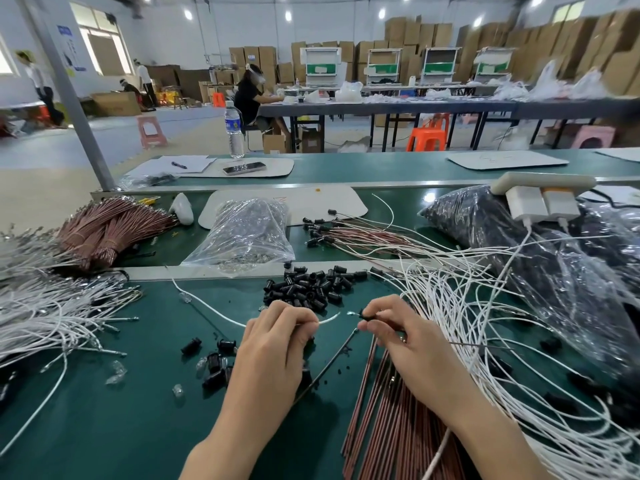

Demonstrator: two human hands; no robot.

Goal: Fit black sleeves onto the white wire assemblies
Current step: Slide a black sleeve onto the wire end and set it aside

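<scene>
**Inspector:** What did each of the hands have hold of at inspection?

**Assistant:** The left hand point(273, 341) pinched a thin white insulated wire point(329, 319) between thumb and curled fingers, with a short length standing out past the fingertips. The right hand point(398, 337) pinched one small black plastic tubular sleeve point(365, 315) at its fingertips, the other fingers curled beneath.

**Inspector:** How did wire and sleeve lie to each other?

**Assistant:** Both were held just above the green-topped bench point(121, 410), about midway along its near edge. The wire's free end pointed to the person's right. Its long axis ran roughly parallel to that near edge, slightly bowed. The sleeve lay just beside that end, apart by a small gap and not yet on it. I could not tell whether the sleeve's bore lined up with the wire, because fingers covered it.

**Inspector:** Which hand was nearer the gap?

**Assistant:** The right; the sleeve sat at its very fingertips. In my judgement the fitting turned on closing that gap along the wire's axis, bore in line with the tip.

**Inspector:** Stock?

**Assistant:** A heap of loose black sleeves point(308, 285) lay just beyond the hands, toward the far edge.
</scene>
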